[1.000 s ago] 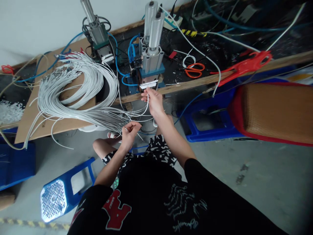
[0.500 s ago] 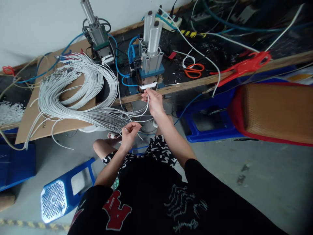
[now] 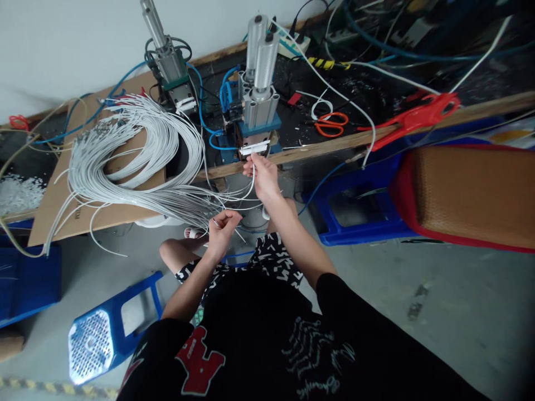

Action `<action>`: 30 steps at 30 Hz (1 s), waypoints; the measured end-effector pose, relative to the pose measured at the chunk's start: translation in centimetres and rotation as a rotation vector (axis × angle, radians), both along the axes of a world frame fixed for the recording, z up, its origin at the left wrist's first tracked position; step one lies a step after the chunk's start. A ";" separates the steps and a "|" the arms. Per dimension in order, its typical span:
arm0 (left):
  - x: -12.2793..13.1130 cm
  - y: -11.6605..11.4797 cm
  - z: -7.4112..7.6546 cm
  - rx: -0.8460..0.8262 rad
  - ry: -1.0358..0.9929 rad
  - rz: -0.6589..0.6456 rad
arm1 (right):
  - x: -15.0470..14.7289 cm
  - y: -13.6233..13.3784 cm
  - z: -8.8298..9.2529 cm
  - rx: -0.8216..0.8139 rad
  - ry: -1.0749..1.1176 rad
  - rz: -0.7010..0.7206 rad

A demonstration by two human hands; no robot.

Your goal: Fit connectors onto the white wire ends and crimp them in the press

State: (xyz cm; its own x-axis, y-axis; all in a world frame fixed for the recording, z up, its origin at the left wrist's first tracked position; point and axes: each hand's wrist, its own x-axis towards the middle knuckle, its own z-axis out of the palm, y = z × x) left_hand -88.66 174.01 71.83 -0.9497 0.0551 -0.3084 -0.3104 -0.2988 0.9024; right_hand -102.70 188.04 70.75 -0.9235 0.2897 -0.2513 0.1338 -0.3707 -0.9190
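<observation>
My right hand (image 3: 263, 177) pinches a white cable (image 3: 253, 177) just below the white-faced front of a pneumatic press (image 3: 259, 114) at the bench edge. Whether the cable's end sits inside the press is hidden by my fingers. Lower and to the left, my left hand (image 3: 223, 227) is closed with thumb and fingers together, close to the loose ends of a big bundle of white cables (image 3: 142, 192). A thin cable seems to pass through its fingers, though it is hard to make out. The bundle lies coiled on cardboard (image 3: 54, 206) and hangs over the bench edge.
A second press (image 3: 171, 69) stands behind the bundle. Orange scissors (image 3: 331, 125), a red air gun (image 3: 430, 114) and a power strip (image 3: 295, 45) are on the bench at right. Blue stools (image 3: 117, 328) stand on the floor, and a brown-seated chair (image 3: 472, 195) is at right.
Both hands keep nearly the same pose and place. The whole view has shifted very slightly; nothing has visibly been taken up or let go.
</observation>
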 end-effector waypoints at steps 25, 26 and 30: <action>-2.4 -0.4 6.7 -0.051 0.282 -0.079 | 13.7 -1.4 4.1 0.107 0.265 0.381; -2.3 -0.3 6.9 -0.043 0.277 -0.085 | 13.9 -1.4 3.9 0.105 0.273 0.384; -2.1 -0.1 7.4 -0.008 0.256 -0.023 | 14.2 -1.5 3.8 0.116 0.256 0.383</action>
